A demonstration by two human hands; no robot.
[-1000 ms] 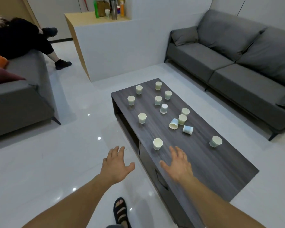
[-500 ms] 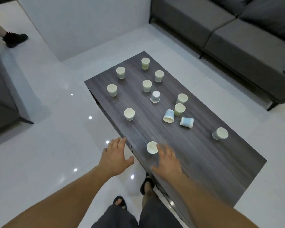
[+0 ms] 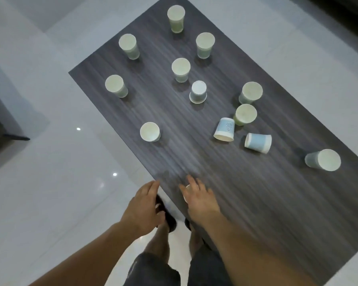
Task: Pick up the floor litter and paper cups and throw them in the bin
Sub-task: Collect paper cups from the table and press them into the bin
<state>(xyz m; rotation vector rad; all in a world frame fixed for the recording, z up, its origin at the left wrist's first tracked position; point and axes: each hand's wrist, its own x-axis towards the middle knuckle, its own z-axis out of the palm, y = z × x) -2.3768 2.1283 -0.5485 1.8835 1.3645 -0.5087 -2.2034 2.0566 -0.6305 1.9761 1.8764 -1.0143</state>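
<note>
1. Honestly, the right hand (image 3: 198, 198) covers the nearest paper cup (image 3: 187, 188) at the coffee table's (image 3: 256, 203) near edge. Grip unclear, so a nudge could tip it off.
2. Left hand (image 3: 145, 205) hangs open beside that edge.

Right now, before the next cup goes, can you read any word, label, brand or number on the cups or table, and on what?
No text is readable in this view.
tipped blue cup: small dark print on its side, too blurred to read.
second tipped blue cup: no print shows.
other cups and table: plain.
</note>
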